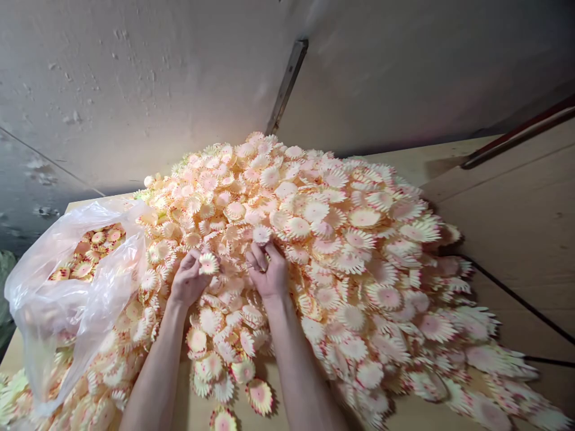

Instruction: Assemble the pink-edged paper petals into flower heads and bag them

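Note:
My left hand point(188, 278) is closed, with thumb and fingers pinching a small cream petal disc point(208, 264) that has a notched rim and a dark centre. A little to the right, my right hand point(271, 272) has its fingers curled, and a pale petal disc point(261, 234) shows at its fingertips. Both hands are over a large heap of petal discs point(314, 211), cream to pale pink, many with red-tipped edges. Some loose petal discs point(259, 396) lie on the board between my forearms.
An opened clear plastic bag point(49, 299) at the left holds smaller, red-edged discs point(99, 237). Behind the heap stands a grey wall point(179, 78) with peeling paint and a metal strip point(287, 87). A brown panel point(516, 239) and a dark cable point(516, 293) are at the right.

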`<state>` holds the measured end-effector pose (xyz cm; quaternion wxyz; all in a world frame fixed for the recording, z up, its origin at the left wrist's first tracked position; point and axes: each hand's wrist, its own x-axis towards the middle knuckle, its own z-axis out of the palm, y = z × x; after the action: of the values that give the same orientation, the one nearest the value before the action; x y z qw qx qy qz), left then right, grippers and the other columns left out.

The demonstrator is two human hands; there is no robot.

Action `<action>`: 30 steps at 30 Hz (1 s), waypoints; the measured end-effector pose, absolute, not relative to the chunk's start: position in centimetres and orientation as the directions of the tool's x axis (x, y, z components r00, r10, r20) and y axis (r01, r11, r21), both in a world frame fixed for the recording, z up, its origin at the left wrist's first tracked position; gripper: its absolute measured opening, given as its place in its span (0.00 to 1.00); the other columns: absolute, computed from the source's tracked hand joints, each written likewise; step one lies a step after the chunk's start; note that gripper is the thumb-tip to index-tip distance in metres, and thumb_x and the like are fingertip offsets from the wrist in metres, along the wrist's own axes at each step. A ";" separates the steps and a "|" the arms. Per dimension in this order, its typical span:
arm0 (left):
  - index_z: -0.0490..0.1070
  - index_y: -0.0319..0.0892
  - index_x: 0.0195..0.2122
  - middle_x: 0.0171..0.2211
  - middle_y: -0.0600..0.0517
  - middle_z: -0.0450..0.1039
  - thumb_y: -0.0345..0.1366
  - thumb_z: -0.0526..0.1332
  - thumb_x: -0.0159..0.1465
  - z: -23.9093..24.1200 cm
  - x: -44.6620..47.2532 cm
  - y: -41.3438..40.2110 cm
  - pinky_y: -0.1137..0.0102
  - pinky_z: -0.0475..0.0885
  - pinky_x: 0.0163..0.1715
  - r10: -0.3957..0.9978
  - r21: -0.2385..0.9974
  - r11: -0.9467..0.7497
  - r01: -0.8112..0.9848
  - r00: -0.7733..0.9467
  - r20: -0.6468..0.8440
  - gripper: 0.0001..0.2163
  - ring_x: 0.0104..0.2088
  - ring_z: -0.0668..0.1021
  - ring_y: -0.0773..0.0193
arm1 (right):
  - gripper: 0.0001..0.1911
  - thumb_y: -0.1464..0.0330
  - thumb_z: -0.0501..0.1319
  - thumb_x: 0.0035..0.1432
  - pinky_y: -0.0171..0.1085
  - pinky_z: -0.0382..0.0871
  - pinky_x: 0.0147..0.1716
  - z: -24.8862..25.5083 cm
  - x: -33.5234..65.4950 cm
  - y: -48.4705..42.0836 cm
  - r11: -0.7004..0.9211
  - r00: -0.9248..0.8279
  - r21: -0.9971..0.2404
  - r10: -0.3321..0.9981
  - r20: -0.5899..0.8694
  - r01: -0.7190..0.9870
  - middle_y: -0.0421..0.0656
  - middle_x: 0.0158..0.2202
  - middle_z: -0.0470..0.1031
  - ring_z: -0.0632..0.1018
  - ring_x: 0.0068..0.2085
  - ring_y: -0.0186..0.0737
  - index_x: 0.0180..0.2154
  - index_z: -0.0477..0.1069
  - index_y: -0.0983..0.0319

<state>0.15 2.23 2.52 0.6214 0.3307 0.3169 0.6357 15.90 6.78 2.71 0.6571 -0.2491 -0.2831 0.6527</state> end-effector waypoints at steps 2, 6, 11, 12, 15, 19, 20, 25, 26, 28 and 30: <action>0.64 0.43 0.23 0.26 0.53 0.66 0.47 0.72 0.48 2.4 0.0 2.4 0.65 0.72 0.35 0.999 0.786 -0.044 -0.616 -0.052 0.016 0.18 0.29 0.72 0.64 | 0.12 0.63 0.65 0.55 0.32 0.44 0.14 2.8 16.1 6.9 0.023 -0.016 -0.701 0.999 0.049 -0.713 0.31 0.19 0.53 0.46 0.16 0.25 0.27 0.64 0.59; 0.66 0.42 0.26 0.24 0.56 0.65 0.44 0.73 0.48 2.2 0.2 2.8 0.69 0.71 0.35 0.987 0.803 -0.050 -0.594 -0.152 -0.051 0.17 0.27 0.70 0.69 | 0.11 0.67 0.69 0.50 0.31 0.45 0.15 3.1 15.7 6.6 -0.068 -0.127 -0.718 0.992 0.028 -0.693 0.33 0.27 0.66 0.51 0.16 0.22 0.33 0.67 0.58; 0.71 0.39 0.26 0.25 0.56 0.67 0.40 0.72 0.51 1.7 0.6 2.9 0.76 0.65 0.30 0.978 0.922 -0.058 -0.384 -0.209 -0.025 0.13 0.26 0.69 0.73 | 0.13 0.62 0.70 0.49 0.31 0.45 0.15 3.0 15.6 6.2 -0.039 -0.194 -0.725 0.972 0.132 -0.687 0.33 0.24 0.66 0.51 0.15 0.20 0.29 0.69 0.59; 0.71 0.39 0.26 0.25 0.55 0.67 0.40 0.72 0.52 1.8 0.7 2.8 0.77 0.64 0.29 0.981 0.943 -0.062 -0.326 -0.196 -0.004 0.12 0.26 0.68 0.73 | 0.13 0.61 0.71 0.48 0.31 0.45 0.15 2.9 15.6 6.1 -0.046 -0.215 -0.750 0.968 0.130 -0.659 0.33 0.23 0.66 0.52 0.15 0.20 0.28 0.70 0.60; 0.72 0.38 0.26 0.25 0.54 0.68 0.41 0.72 0.53 2.0 0.7 2.7 0.75 0.63 0.28 0.991 0.969 -0.073 -0.237 -0.122 0.045 0.13 0.26 0.68 0.71 | 0.12 0.64 0.73 0.44 0.30 0.50 0.16 2.7 15.2 6.0 -0.084 -0.289 -0.860 0.954 0.076 -0.503 0.34 0.21 0.67 0.58 0.17 0.24 0.29 0.74 0.60; 0.74 0.38 0.27 0.25 0.53 0.69 0.45 0.71 0.53 2.3 0.5 2.7 0.74 0.64 0.29 0.998 0.965 -0.055 -0.257 -0.050 0.044 0.15 0.27 0.69 0.70 | 0.12 0.65 0.74 0.42 0.30 0.54 0.18 2.7 14.8 5.9 -0.080 -0.350 -0.926 0.935 0.059 -0.369 0.35 0.21 0.68 0.63 0.20 0.26 0.30 0.77 0.62; 0.73 0.38 0.27 0.25 0.53 0.68 0.47 0.70 0.53 2.3 0.5 2.7 0.74 0.64 0.28 0.998 0.964 -0.046 -0.261 -0.043 0.036 0.16 0.26 0.68 0.70 | 0.12 0.65 0.74 0.42 0.30 0.54 0.18 2.7 14.8 5.9 -0.081 -0.351 -0.927 0.935 0.058 -0.367 0.35 0.21 0.69 0.63 0.20 0.26 0.30 0.77 0.62; 0.72 0.38 0.25 0.23 0.54 0.65 0.48 0.68 0.55 2.1 0.4 2.6 0.75 0.62 0.26 1.000 0.963 -0.010 -0.268 -0.028 0.002 0.16 0.24 0.66 0.71 | 0.11 0.64 0.73 0.46 0.29 0.53 0.17 2.3 14.8 5.9 -0.122 -0.383 -0.917 0.923 0.035 -0.379 0.34 0.19 0.66 0.61 0.18 0.25 0.30 0.76 0.62; 0.72 0.38 0.25 0.23 0.54 0.66 0.48 0.68 0.56 2.0 0.4 2.6 0.75 0.62 0.27 1.000 0.963 -0.013 -0.270 -0.030 0.005 0.17 0.25 0.66 0.71 | 0.11 0.63 0.72 0.47 0.29 0.52 0.16 2.3 14.8 5.9 -0.127 -0.388 -0.916 0.921 0.034 -0.380 0.34 0.19 0.65 0.61 0.18 0.25 0.31 0.76 0.62; 0.72 0.38 0.26 0.25 0.54 0.66 0.48 0.68 0.56 1.9 0.4 2.6 0.75 0.62 0.28 0.999 0.963 -0.031 -0.269 -0.041 0.020 0.17 0.26 0.66 0.71 | 0.11 0.62 0.71 0.49 0.29 0.52 0.16 2.4 14.7 5.9 -0.126 -0.385 -0.916 0.922 0.033 -0.380 0.34 0.17 0.64 0.61 0.17 0.26 0.31 0.76 0.62; 0.71 0.38 0.26 0.24 0.54 0.65 0.48 0.67 0.57 1.7 0.4 2.6 0.75 0.61 0.27 0.998 0.965 -0.037 -0.261 -0.050 0.025 0.16 0.25 0.65 0.71 | 0.11 0.62 0.71 0.49 0.29 0.52 0.16 2.5 14.7 5.8 -0.126 -0.379 -0.919 0.925 0.027 -0.373 0.34 0.17 0.64 0.61 0.17 0.25 0.31 0.76 0.62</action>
<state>0.37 2.63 1.75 0.5421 0.4257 0.4333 0.5807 14.71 5.84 2.52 0.4711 -0.2976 -0.4639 0.6887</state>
